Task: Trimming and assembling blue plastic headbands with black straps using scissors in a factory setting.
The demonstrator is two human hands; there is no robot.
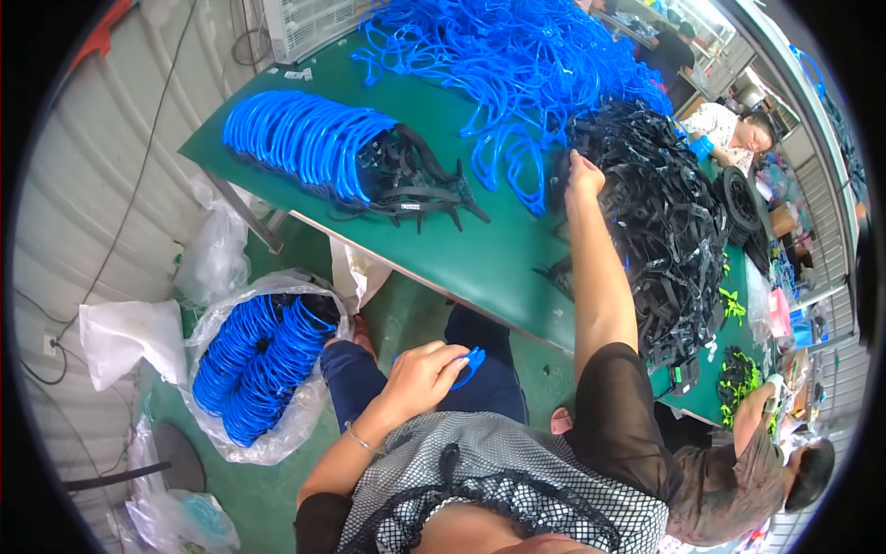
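A workshop: blue parts point(535, 55) heap at the far edge of a table point(443, 249), black straps point(664, 217) toward its right edge, an orderly row point(300, 143) near the left corner. A filled bag point(316, 402) stands below the near edge; a corrugated wall point(101, 185) rises leftward; co-workers point(729, 125) sit rightward.

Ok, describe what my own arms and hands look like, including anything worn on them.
Both the left hand and the right hand are ungloved, with bare forearms. A thin, pale metallic-looking bangle circles the left wrist. The right sleeve is dark, sheer-looking and roughly elbow-length; the left sleeve, partly cut off, is dark too.
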